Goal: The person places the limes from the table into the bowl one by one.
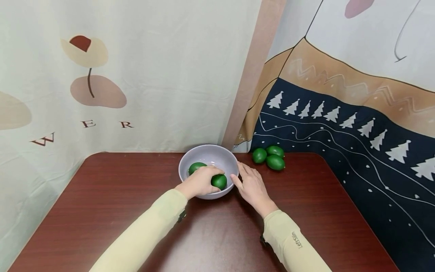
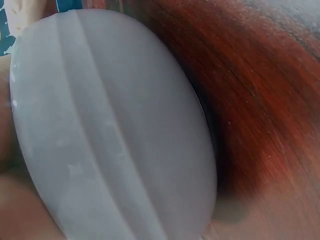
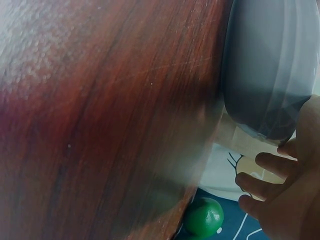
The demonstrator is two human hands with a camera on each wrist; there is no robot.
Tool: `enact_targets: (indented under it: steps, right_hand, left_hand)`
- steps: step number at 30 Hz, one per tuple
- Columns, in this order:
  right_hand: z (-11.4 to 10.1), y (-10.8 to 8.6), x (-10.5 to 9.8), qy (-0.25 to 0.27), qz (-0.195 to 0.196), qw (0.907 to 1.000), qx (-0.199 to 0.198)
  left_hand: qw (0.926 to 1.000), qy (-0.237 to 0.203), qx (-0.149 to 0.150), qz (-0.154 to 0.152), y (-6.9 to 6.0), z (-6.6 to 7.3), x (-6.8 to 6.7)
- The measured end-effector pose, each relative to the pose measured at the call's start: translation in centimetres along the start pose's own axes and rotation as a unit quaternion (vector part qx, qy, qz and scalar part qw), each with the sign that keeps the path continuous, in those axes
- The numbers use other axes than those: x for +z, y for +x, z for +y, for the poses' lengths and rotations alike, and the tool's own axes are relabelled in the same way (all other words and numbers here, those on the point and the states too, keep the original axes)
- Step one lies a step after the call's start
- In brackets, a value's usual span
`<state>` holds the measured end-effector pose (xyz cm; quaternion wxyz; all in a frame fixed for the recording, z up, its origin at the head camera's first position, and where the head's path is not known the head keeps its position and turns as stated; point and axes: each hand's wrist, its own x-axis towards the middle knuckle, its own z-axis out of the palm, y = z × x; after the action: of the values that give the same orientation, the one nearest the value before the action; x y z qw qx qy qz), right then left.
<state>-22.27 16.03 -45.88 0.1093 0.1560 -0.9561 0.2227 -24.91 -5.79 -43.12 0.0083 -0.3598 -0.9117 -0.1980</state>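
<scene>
A pale grey-purple bowl (image 1: 208, 151) stands at the far edge of the table in the head view. My left hand (image 1: 201, 181) reaches over its near rim and grips a green lime (image 1: 219, 182) between thumb and fingers, inside the bowl. Another lime (image 1: 196, 166) lies in the bowl beside that hand, partly covered by it. At the bowl's right side is my right hand (image 1: 252, 185), its fingers extended along the rim and holding nothing. The left wrist view is mostly the bowl's ridged outer wall (image 2: 125, 125). Spread fingers (image 3: 272, 187) beside the bowl show in the right wrist view.
Three more limes (image 1: 275, 162) sit together at the table's far right, beyond my right hand. The reddish-brown wooden table (image 1: 112, 196) extends to both sides of the bowl. Printed curtains (image 1: 163, 75) hang right behind its far edge.
</scene>
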Motion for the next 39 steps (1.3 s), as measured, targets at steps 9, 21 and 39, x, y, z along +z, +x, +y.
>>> enact_targets:
  steps: [9, 21, 39]
  right_hand:
    - [-0.2, 0.0, 0.0, 0.002, 0.005, 1.0, -0.002]
    - [0.0, 0.0, 0.0, -0.003, 0.002, 1.0, -0.004]
    - [-0.1, 0.1, 0.0, -0.005, 0.0, 1.0, 0.0]
  left_hand:
    - [0.9999, 0.004, -0.007, -0.014, 0.1, 0.3, -0.1]
    - [0.9996, -0.005, -0.024, -0.017, -0.3, 0.4, -0.6]
    - [0.9923, -0.076, -0.004, 0.098, -3.6, -0.8, -1.5]
